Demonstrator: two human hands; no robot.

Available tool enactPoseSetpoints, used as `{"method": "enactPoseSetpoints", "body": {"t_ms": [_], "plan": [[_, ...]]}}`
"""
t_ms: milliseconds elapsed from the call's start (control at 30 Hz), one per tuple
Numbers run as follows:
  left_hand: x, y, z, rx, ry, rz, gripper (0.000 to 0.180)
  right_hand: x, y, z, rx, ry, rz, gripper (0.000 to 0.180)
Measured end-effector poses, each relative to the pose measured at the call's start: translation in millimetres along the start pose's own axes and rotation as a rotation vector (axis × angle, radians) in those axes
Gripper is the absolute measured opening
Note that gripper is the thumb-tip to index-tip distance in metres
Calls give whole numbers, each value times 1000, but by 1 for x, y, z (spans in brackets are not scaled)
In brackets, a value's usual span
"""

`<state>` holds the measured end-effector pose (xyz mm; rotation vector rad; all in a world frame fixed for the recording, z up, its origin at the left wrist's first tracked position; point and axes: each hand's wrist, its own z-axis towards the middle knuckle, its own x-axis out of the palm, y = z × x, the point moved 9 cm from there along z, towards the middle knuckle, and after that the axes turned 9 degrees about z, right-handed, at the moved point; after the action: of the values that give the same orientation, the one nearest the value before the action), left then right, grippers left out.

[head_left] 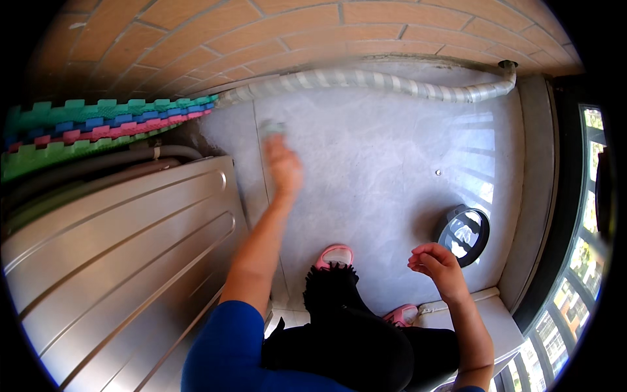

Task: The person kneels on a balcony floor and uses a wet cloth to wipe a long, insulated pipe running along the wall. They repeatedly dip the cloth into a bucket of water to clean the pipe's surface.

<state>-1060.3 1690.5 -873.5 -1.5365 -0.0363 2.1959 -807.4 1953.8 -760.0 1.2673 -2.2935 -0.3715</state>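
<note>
Greenish object (273,127), blurred, unreadable, in left grip (283,164).

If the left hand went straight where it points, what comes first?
Probably the striped hose at the foot of the wall, though the height of the left hand is unclear.

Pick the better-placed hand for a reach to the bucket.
Probably right: the right hand is close to the bucket, seemingly empty; the left hand is farther off, holding a blurred object.
</note>
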Motion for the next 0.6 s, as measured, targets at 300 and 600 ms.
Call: {"method": "enactPoseSetpoints", "body": {"t_ms": [300, 600], "plan": [[33, -307, -80, 510, 372, -428, 42, -10, 6, -16, -34, -45, 24, 15], [7, -213, -89, -465, 650, -1243, 39, -27, 37, -19, -277, -107, -84, 14]]}}
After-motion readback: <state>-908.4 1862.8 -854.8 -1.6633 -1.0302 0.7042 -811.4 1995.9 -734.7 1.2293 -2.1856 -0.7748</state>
